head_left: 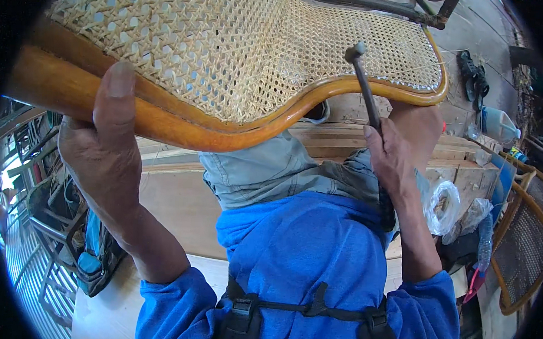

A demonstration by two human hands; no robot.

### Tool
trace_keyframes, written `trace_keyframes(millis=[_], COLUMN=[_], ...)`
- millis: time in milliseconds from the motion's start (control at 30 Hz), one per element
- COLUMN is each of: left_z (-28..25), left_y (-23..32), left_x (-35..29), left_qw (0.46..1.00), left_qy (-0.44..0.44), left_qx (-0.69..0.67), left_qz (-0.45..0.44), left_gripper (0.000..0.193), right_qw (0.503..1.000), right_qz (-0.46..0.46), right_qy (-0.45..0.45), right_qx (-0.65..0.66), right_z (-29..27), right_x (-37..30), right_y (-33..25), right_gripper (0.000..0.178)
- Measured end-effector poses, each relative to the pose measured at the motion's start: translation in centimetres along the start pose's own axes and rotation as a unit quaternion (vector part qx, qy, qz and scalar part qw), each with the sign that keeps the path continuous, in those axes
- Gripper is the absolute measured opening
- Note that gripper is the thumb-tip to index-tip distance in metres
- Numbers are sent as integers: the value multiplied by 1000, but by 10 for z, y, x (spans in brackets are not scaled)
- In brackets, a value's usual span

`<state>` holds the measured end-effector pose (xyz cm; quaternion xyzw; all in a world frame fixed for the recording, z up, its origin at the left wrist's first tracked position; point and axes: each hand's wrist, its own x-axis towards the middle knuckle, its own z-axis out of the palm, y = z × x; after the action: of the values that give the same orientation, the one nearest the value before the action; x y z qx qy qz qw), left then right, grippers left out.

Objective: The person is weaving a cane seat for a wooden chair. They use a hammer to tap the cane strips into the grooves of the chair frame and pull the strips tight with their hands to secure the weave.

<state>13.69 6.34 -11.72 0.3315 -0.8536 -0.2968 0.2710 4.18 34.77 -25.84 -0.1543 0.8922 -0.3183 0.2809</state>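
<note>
A woven cane chair panel (228, 43) spans the upper part of the view. A curved, glossy wooden rim (215, 141) edges it and lies over my lap. My left hand (103, 141) is closed on this rim at the left, its thumb laid along the top and its fingers hidden underneath. My right hand (393, 153) is wrapped round the shaft of a hammer (367, 92). The hammer head points up and away, appearing over the cane near the right end of the rim. Below my fist the dark handle runs down by my blue shirt.
Wooden planks (333, 147) lie beyond my legs. At right are a plastic jug (496, 123), dark sandals (471, 75), a clear plastic roll (442, 204) and another cane-woven frame (524, 241). A dark bag (98, 256) sits at left.
</note>
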Motion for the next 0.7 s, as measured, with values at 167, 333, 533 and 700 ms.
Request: trace_keyframes(millis=[167, 333, 533, 700], left_z=[-2, -4, -3, -5], left_y=[-1, -3, 0, -10], left_x=[0, -1, 0, 0], left_qw=[1000, 999, 1000, 999], left_qy=[12, 11, 1, 0], left_qx=[-4, 26, 24, 36], left_qz=[-7, -13, -19, 18], left_gripper=[47, 47, 49, 49], right_qw=[998, 997, 998, 998], right_qz=[-10, -43, 13, 8], right_qy=[0, 54, -10, -4], right_qx=[-59, 16, -63, -57], right_z=[9, 0, 8, 9], right_x=[-1, -4, 1, 3], right_y=[12, -6, 8, 1], right_gripper=[28, 28, 28, 28])
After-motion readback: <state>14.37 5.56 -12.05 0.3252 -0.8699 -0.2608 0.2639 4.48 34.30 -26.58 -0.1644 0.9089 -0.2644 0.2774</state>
